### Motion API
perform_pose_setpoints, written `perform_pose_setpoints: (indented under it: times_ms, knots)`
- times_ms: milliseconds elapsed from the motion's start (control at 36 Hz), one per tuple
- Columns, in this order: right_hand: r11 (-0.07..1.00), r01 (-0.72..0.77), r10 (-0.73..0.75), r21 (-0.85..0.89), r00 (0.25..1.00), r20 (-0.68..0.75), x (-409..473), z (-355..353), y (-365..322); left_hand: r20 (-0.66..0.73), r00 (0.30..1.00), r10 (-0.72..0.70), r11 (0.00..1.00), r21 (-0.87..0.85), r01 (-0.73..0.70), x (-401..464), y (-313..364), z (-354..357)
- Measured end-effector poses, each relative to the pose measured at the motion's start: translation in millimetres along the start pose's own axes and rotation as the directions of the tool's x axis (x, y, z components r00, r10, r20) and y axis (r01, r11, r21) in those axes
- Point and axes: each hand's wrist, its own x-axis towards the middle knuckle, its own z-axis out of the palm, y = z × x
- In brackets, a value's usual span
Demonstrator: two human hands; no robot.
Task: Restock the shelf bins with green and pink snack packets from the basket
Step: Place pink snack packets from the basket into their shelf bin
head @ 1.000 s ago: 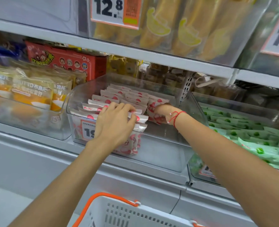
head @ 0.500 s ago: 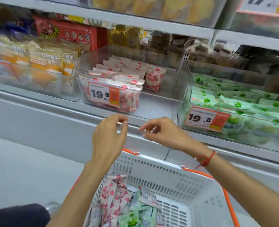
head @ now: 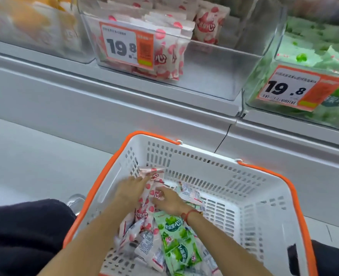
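Both hands were down inside the white basket with its orange rim, which sat below the shelf front. The left hand lay on the pink snack packets at the basket's far left corner, fingers extended forward onto a packet leaning against the basket wall; motion blur prevented a finding on whether it gripped the packet or merely touched it. The right hand, with a red cord at the wrist, rested just beside it on the same pile, fingers reaching left across a pink packet; its hold could likewise not be determined.

A green snack packet lay face up in the basket directly below the right wrist, among further pink and green packets heaped along the left and near side. The right half of the basket floor showed bare slotted plastic.

On the shelf above, the clear pink bin carried upright pink packets in its left portion behind a price tag reading 19.8. To its right, the green bin held green packets behind a second 19.8 tag. A further bin at upper left held orange-toned goods, blurred.
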Motion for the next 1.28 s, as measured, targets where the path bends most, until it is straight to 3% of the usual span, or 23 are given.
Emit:
perform_pose_setpoints:
  times_ms: [56, 111, 167, 222, 278, 306, 361, 417, 472, 611, 695, 806, 917, 1028, 1111, 1139, 1195, 1250, 1278]
  knots:
    - [0.997, 0.052, -0.050, 0.053, 0.998, -0.043, 8, 7, -8, 0.031, 1.000, 0.002, 0.988, -0.153, 0.002, 3, -2, 5]
    - [0.996, 0.055, -0.048, 0.063, 0.994, -0.103, 20, 10, -13, 0.023, 0.999, -0.034, 0.901, -0.432, 0.041, 7, -7, 16]
    - [0.996, -0.003, 0.016, 0.092, 0.989, -0.146, 34, 11, -10, 0.089, 0.984, -0.153, 0.640, -0.750, 0.167, 12, -13, 33]
    - [0.994, -0.030, 0.049, 0.108, 0.983, -0.180, 40, 8, -7, 0.211, 0.948, -0.237, 0.346, -0.894, 0.285, 14, -13, 39]
    - [0.993, -0.023, 0.044, 0.119, 0.984, -0.173, 41, 5, -6, 0.260, 0.922, -0.286, 0.224, -0.917, 0.329, 13, -11, 37]
    - [0.990, -0.015, 0.036, 0.141, 0.988, -0.147, 37, 2, -9, 0.256, 0.923, -0.288, 0.201, -0.926, 0.319, 12, -9, 31]
    - [0.977, -0.003, 0.023, 0.215, 0.996, -0.090, 29, -7, -15, 0.167, 0.944, -0.285, 0.269, -0.931, 0.246, 11, -7, 20]
    - [0.955, -0.001, 0.021, 0.295, 0.998, -0.064, 16, -26, -21, 0.086, 0.972, -0.219, 0.355, -0.921, 0.162, 6, -6, 1]
    - [0.926, 0.002, 0.016, 0.377, 0.999, -0.044, 3, -50, -26, 0.069, 0.990, -0.121, 0.374, -0.921, 0.110, 2, -6, -20]
    - [0.903, 0.076, -0.045, 0.423, 0.995, -0.084, -36, -109, -50, 0.178, 0.963, 0.203, 0.072, -0.983, 0.167, -8, -20, -74]
    - [0.882, 0.147, -0.080, 0.448, 0.983, -0.166, -60, -137, -74, 0.070, 0.962, 0.264, -0.030, -0.996, 0.081, -17, -29, -102]
    - [0.884, 0.262, -0.136, 0.388, 0.937, -0.322, -88, -164, -113, -0.137, 0.970, 0.202, 0.027, -0.989, -0.145, -34, -24, -149]
    - [0.906, 0.369, -0.247, 0.208, 0.859, -0.448, -123, -178, -153, -0.359, 0.933, 0.013, -0.020, -0.933, -0.358, -52, -18, -198]
    - [0.866, 0.501, -0.400, 0.006, 0.699, -0.593, -147, -189, -183, -0.540, 0.828, -0.150, 0.047, -0.841, -0.539, -64, -14, -241]
    - [0.804, 0.594, -0.418, 0.024, 0.594, -0.688, -142, -207, -206, -0.669, 0.705, -0.234, 0.073, -0.735, -0.674, -67, -7, -274]
    - [0.807, 0.588, -0.386, 0.047, 0.586, -0.713, -137, -215, -213, -0.712, 0.650, -0.264, 0.118, -0.693, -0.711, -65, -6, -284]
    - [0.821, 0.562, -0.298, 0.105, 0.577, -0.761, -125, -236, -226, -0.792, 0.525, -0.313, 0.322, -0.608, -0.725, -56, -8, -302]
    - [0.822, 0.544, -0.213, 0.171, 0.572, -0.792, -109, -258, -238, -0.853, 0.430, -0.297, 0.600, -0.517, -0.610, -42, -17, -316]
    - [0.819, 0.537, -0.172, 0.201, 0.565, -0.807, -100, -269, -243, -0.874, 0.414, -0.253, 0.726, -0.454, -0.516, -35, -21, -321]
